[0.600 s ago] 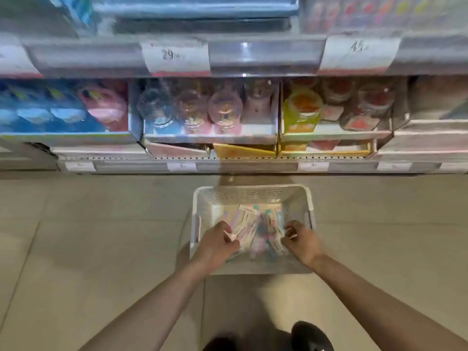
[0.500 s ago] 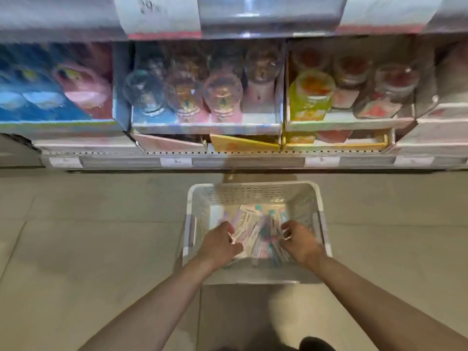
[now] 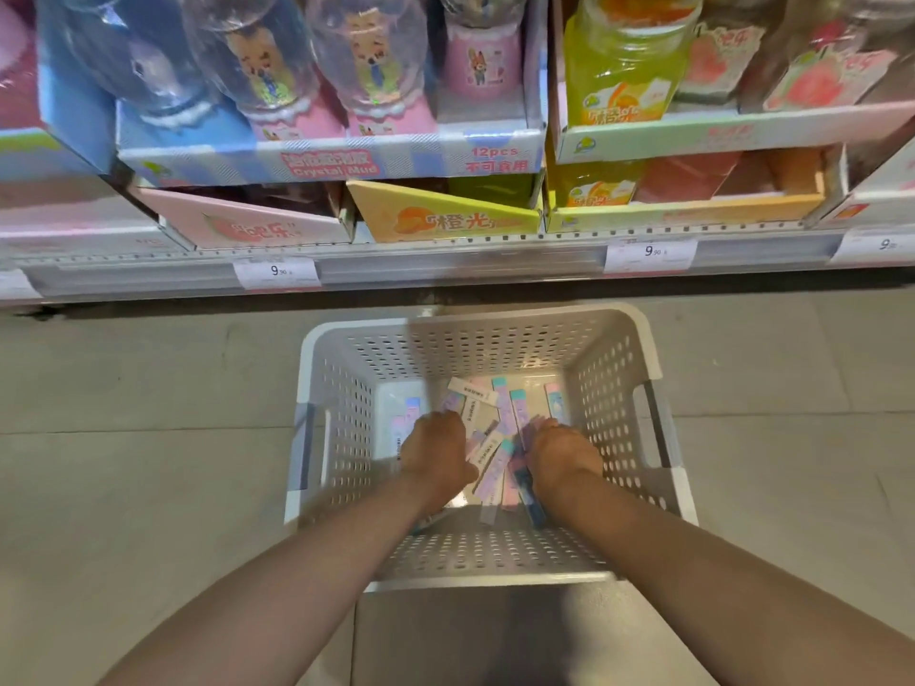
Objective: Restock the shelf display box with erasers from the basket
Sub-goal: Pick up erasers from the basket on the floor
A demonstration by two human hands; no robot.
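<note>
1. I see a white perforated basket (image 3: 614, 383) on the tiled floor (image 3: 148, 438), at 6 o'clock from the shelf (image 3: 445, 264).
2. Inside it lies a loose heap of long pastel erasers (image 3: 487, 450), pink, lilac and teal, piled toward the middle and the 3 o'clock side of the bottom.
3. My left hand (image 3: 435, 450) is down in the basket at the heap's 9 o'clock edge, knuckles up, fingers curled onto the erasers; I cannot tell whether it grips any.
4. My right hand (image 3: 559, 455) is at the heap's 3 o'clock edge, fingers bent down among the erasers; its grip is hidden too.
5. At 12 o'clock the shelf carries a blue display box (image 3: 327, 158) marked "Crystal Mud" holding clear domed jars (image 3: 366, 52).
6. At its 3 o'clock a green box (image 3: 693, 136) holds a yellow jar (image 3: 624, 66).
7. Beneath these sit a pink box (image 3: 257, 222) and a yellow box (image 3: 445, 217); their contents are hidden.
8. Price tags (image 3: 277, 272) reading 9.90 hang on the shelf edge.
</note>
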